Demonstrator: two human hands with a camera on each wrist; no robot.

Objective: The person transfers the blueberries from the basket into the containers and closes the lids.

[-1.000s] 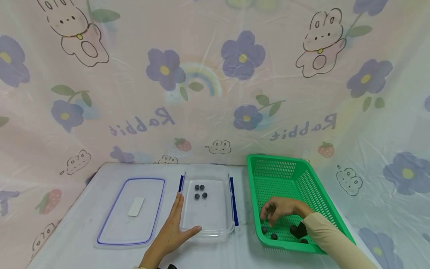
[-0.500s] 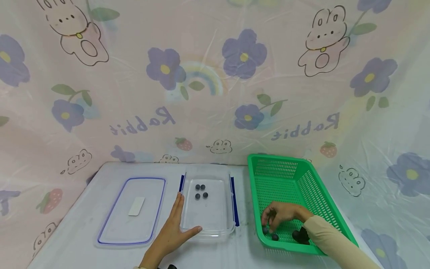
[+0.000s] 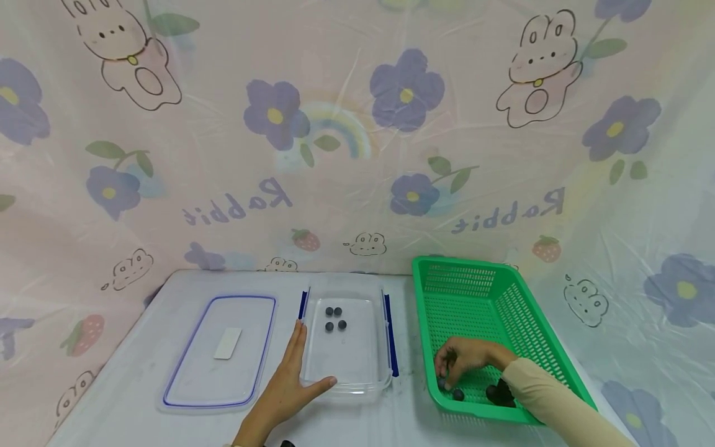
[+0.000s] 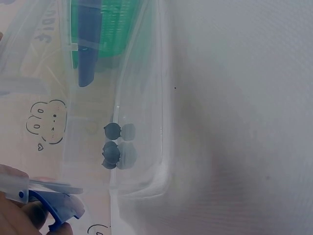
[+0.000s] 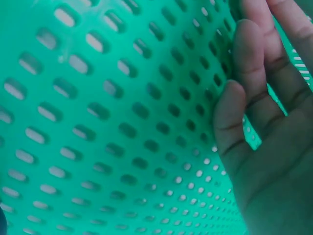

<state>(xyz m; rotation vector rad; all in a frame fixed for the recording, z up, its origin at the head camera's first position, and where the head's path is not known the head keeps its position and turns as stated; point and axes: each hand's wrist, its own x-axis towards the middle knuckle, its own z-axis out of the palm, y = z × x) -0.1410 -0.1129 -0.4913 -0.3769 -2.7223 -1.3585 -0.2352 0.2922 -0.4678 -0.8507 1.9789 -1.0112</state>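
Observation:
My left hand (image 3: 286,383) rests at the left wall of a clear plastic container (image 3: 346,366), fingers straight and thumb spread along its front. In the left wrist view, its fingers (image 4: 17,220) are by a blue side latch (image 4: 57,205). Several blueberries (image 3: 342,325) lie grouped inside the container. My right hand (image 3: 468,355) reaches down into the green basket (image 3: 463,304), pinching a blueberry (image 3: 442,383) between thumb and fingers near the front left corner. Another blueberry (image 3: 458,394) lies just beside it. In the right wrist view, the curled fingers hide the pinched berry.
A clear lid with a blue seal (image 3: 195,372) lies flat on the white table (image 3: 134,372) at left. More dark berries (image 3: 491,392) sit under the right wrist. The basket's raised walls surround the right hand; a patterned curtain (image 3: 335,186) hangs behind.
My right hand has lowered slightly in the basket, bringing its thumb and fingers from above the corner blueberry down onto it. My left hand keeps its place at the container.

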